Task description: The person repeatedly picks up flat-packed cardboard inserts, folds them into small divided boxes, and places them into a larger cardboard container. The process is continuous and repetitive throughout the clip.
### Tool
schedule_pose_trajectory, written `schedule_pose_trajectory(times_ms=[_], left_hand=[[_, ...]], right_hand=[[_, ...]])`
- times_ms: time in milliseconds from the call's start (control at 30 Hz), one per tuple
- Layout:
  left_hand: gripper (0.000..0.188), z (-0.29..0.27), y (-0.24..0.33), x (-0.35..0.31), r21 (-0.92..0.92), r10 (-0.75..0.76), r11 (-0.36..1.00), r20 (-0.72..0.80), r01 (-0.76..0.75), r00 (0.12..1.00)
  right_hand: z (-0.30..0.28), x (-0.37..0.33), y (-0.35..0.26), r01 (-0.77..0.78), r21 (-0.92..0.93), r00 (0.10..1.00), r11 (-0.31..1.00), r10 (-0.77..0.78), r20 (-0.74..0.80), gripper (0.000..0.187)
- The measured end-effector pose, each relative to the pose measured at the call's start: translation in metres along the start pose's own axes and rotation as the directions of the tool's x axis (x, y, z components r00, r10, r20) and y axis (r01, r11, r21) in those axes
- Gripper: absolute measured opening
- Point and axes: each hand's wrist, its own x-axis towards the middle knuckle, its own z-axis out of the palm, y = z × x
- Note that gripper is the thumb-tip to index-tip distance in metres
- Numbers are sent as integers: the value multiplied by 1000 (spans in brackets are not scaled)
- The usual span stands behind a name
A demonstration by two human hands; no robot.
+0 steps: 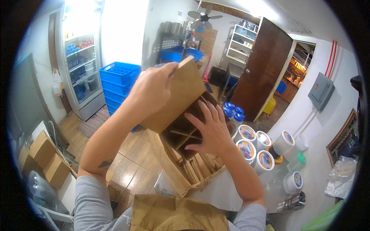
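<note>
A small brown cardboard box (179,98) is tilted up in front of me, with crossed cardboard dividers (179,136) inside it. My left hand (154,86) grips its upper left side, the fingers curled over the top edge and partly hidden. Over the box's open side, my right hand (211,133) is open with fingers spread, close to the dividers; whether it touches them I cannot tell. Beneath stands a larger carton (163,163) with several flat cardboard pieces (196,167) packed upright in it.
Right of the carton, white tubs (265,159) with purple-pictured lids and blue-capped jars (235,111) crowd the table (223,192). Stacked blue crates (119,73) and a lit display fridge (83,61) stand at left. Small cardboard boxes (58,173) lie lower left. A brown door (266,65) stands open behind.
</note>
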Motion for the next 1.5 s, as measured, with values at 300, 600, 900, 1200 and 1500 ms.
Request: schedule_pose_trajectory(times_ms=[300,600,900,1200,1500], left_hand=[[27,-33,-31,-38,-66,-19,998,-84,14,996],[29,-57,-90,-56,102,-147,980,-212,172,966],[33,-17,-249,-146,-546,-546,694,26,469,837],[37,53,-294,-213,-772,-703,207,310,601,640],[33,40,-272,-218,-855,-699,122,287,504,655]], right_hand=[[49,11,-17,326,-211,932,921,-350,-89,28],[-48,16,-26,219,37,876,975,-180,-447,24],[-18,-59,59,-478,569,744,669,653,-143,33],[76,-97,92,-451,-158,796,878,476,374,39],[115,-102,93,-631,-192,690,752,657,305,42]])
